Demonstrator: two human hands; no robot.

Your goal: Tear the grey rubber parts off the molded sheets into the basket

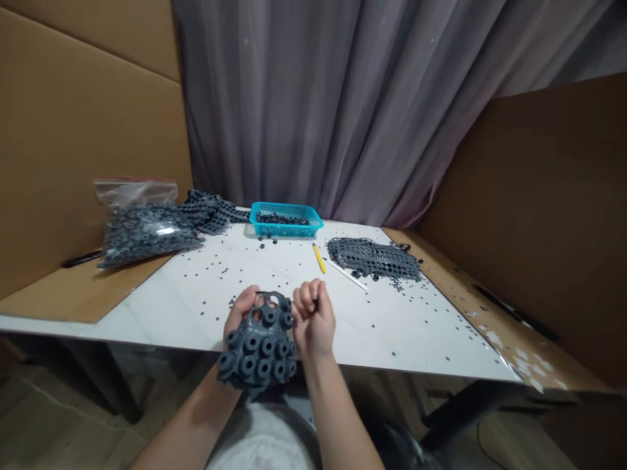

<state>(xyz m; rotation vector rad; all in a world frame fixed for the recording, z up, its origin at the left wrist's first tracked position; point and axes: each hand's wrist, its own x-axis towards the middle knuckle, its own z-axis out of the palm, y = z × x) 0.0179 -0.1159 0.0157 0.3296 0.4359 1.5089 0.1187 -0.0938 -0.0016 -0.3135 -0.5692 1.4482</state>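
Note:
My left hand (239,314) grips the upper edge of a grey moulded rubber sheet (259,356) studded with ring-shaped grommets, and the sheet hangs down over the table's front edge. A few holes show along its top where pieces are gone. My right hand (313,318) is close beside the sheet, its fingers curled into a pinch. A small dark bit (316,303) shows between the fingertips, too small to identify with certainty. Both hands are above the white marble-look table (196,313), which is strewn with small black rubber bits.
At the back stands a teal plastic basket (287,219) holding dark rubber pieces. To its left are a bulging clear bag of rubber parts (147,232) and a heap of sheets (208,212). Another sheet (372,258) lies right, near a yellow pencil (319,258). Cardboard walls flank the table.

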